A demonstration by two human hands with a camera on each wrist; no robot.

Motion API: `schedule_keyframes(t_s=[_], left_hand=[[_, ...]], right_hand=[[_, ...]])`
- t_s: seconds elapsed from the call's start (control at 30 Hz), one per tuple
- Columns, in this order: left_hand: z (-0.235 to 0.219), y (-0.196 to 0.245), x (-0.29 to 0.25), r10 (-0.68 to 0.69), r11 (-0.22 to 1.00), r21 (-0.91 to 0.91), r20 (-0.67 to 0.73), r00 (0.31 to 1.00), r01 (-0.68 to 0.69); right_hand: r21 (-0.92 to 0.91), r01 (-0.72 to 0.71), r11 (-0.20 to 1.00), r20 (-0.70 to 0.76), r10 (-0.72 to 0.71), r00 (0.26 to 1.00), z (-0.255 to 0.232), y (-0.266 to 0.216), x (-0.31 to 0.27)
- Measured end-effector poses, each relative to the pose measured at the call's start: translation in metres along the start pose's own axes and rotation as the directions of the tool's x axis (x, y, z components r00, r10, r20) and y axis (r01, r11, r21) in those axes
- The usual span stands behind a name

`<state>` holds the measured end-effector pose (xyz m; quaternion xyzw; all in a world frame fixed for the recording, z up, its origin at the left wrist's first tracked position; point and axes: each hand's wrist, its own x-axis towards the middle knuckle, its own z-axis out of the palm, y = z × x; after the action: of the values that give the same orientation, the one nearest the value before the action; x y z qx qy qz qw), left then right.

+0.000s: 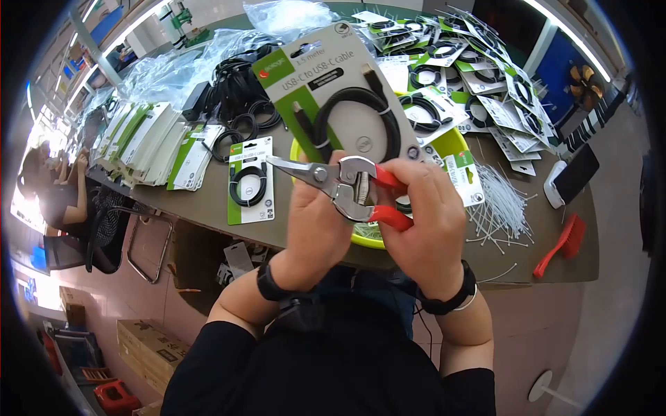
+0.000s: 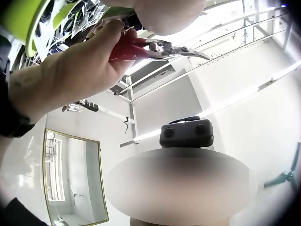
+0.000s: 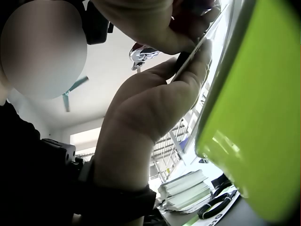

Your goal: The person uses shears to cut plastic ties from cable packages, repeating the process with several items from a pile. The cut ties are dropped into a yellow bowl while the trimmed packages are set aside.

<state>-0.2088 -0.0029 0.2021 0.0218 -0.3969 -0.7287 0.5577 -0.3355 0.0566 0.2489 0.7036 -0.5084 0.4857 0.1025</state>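
Note:
My left hand [image 1: 319, 229] pinches the lower edge of a printed card [image 1: 361, 125] with a coiled black USB-C cable [image 1: 357, 97] tied to it. In the right wrist view the card shows edge-on between the left thumb and fingers. My right hand [image 1: 427, 222] grips red-handled pruning shears [image 1: 361, 187], whose blades point left across the card's lower part, over the left hand. White ties cross the cable coil at its upper right and lower left. Behind the hands, partly hidden, stands a yellow-green basin [image 1: 371, 240].
A finished-looking cable card [image 1: 251, 182] lies left of the basin. Further left are stacked cards [image 1: 142, 142] and loose black cables [image 1: 243, 80]. Carded cables [image 1: 485, 76] pile up at back right, near white cable ties [image 1: 503, 201], a red brush [image 1: 562, 244] and a phone [image 1: 577, 173].

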Motion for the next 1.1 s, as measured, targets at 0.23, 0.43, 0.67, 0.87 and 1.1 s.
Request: schedule_keyframes(t_s=[0.23,0.43,0.67,0.87,1.1], left_hand=[[-0.041,0.047,0.024,0.516,0.159,0.980,0.018,0.856,-0.116],[-0.135,0.121,0.019,0.102,0.709,0.674,-0.388,0.916,0.207],[-0.103,0.116,0.063,-0.089,-0.239,0.971,0.001,0.996,-0.023],[-0.008,0.019,0.169,-0.601,-0.133,0.946,0.160,0.783,-0.295],[-0.006,-0.049,0.200,-0.626,-0.383,0.903,-0.101,0.773,-0.193]], right_hand=[[0.077,-0.135,0.988,0.009,0.134,0.991,0.007,0.000,-0.013],[-0.006,-0.244,0.970,0.095,0.243,0.965,-0.022,0.033,-0.024],[0.103,-0.347,0.932,-0.056,0.353,0.934,-0.048,0.053,-0.040],[0.250,-0.414,0.875,-0.103,0.449,0.887,-0.047,0.053,-0.048],[0.250,-0.439,0.863,-0.133,0.479,0.867,-0.056,0.061,-0.059]])
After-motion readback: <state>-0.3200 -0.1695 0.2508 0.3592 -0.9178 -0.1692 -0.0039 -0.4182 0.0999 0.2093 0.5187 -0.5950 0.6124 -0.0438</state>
